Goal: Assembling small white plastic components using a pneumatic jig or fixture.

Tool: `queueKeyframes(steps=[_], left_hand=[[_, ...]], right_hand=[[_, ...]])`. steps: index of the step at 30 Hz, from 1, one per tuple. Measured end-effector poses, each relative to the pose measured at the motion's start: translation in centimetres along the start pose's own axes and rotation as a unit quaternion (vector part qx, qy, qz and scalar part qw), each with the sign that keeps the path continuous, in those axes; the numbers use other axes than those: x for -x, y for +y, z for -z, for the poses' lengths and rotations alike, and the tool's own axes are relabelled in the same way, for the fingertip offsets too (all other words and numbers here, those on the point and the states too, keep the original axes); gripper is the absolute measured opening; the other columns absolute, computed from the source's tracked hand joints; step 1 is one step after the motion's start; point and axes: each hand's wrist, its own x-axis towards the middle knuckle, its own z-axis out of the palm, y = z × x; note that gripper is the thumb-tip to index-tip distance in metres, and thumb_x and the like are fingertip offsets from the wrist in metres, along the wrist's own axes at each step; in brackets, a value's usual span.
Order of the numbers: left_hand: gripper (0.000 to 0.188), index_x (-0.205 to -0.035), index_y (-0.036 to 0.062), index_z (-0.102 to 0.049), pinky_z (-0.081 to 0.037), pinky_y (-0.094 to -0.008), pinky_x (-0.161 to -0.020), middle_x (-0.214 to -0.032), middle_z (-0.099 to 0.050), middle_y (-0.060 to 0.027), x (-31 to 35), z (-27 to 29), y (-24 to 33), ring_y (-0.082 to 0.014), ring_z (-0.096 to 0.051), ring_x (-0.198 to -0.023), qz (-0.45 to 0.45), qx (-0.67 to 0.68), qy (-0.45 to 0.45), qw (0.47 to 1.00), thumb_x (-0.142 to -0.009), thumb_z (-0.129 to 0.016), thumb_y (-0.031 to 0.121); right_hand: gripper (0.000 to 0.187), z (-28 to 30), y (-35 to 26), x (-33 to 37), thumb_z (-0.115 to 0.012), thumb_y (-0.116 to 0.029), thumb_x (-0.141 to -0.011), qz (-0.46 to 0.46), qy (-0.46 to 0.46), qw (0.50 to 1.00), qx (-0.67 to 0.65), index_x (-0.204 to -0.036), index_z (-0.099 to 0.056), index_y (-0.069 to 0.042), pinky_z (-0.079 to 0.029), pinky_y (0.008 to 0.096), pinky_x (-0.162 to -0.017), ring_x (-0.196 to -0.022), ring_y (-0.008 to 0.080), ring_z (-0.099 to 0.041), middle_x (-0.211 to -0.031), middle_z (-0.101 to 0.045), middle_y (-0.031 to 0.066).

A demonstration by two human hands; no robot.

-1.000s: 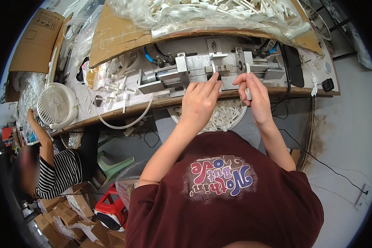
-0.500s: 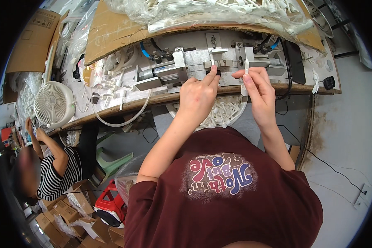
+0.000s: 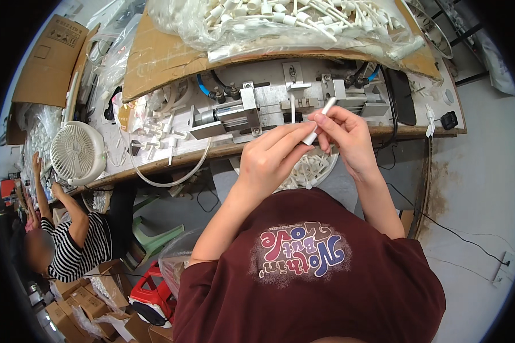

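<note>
A slim white plastic stick with a wider tube-like end slants between my hands in front of the metal fixture. My right hand pinches its shaft between thumb and fingers. On the wider lower end, my left hand closes with thumb and fingertips. Another white plastic piece stands at the small grooved metal block, just beyond my left fingers. Metal cylinder clamps flank that block, one on the left and one on the right.
Below my hands, a round white basin holds many white parts. Behind the fixture, cardboard carries a plastic bag of similar pieces. A white fan, loose parts and a hose lie left; a co-worker sits farther left.
My left hand has left the fixture block and come to the white stick. The stick has tilted and moved slightly down and left in my right hand. A white piece now shows at the block.
</note>
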Motion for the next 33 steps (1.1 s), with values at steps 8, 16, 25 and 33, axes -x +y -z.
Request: queueKeyframes(steps=[8,16,25,33], left_hand=[[0.025,-0.098,0.006,-0.071,-0.055,-0.0279,-0.065,-0.107,-0.067,-0.005,1.0,-0.5,-1.2,-0.0165,-0.067,-0.074,0.062,-0.128,-0.001,0.99,-0.074,-0.078,0.005],[0.028,-0.096,0.0084,-0.071,-0.051,-0.0311,-0.06,-0.118,-0.069,-0.0054,1.6,-2.9,-3.3,-0.02,-0.065,-0.064,-0.002,-0.264,-0.054,0.963,-0.07,-0.078,0.012],[0.027,-0.094,0.006,-0.071,-0.049,-0.0297,-0.06,-0.115,-0.07,-0.0072,0.5,-2.8,-3.4,-0.0195,-0.066,-0.065,-0.006,-0.245,-0.055,0.968,-0.068,-0.078,0.009],[0.026,-0.093,0.0064,-0.071,-0.051,-0.0295,-0.057,-0.116,-0.069,-0.0076,0.6,-2.8,-3.7,-0.021,-0.064,-0.059,0.002,-0.234,-0.061,0.97,-0.069,-0.078,0.011]], right_hand=[[0.029,0.5,-7.0,-8.0,-0.069,-0.015,-0.086,0.349,0.157,0.806,0.452,-0.115,-0.066,-0.01,-0.047,0.0234,-0.066,-0.071,0.0086,-0.055,-0.095,-0.069,0.0021],[0.051,1.6,-11.7,-17.7,-0.063,0.005,-0.068,0.161,-0.014,0.594,0.788,-0.117,-0.06,-0.009,-0.054,0.0393,-0.08,-0.101,0.0303,-0.065,-0.109,-0.07,0.0091],[0.027,2.2,-12.5,-18.9,-0.065,0.001,-0.068,0.177,-0.104,0.59,0.781,-0.093,-0.056,-0.001,-0.05,0.0426,-0.077,-0.093,0.0336,-0.062,-0.093,-0.062,0.013],[0.022,4.2,-13.6,-18.9,-0.074,-0.015,-0.077,0.326,-0.015,0.624,0.711,-0.085,-0.061,0.0,-0.048,0.0375,-0.07,-0.081,0.0282,-0.061,-0.086,-0.06,0.0122]])
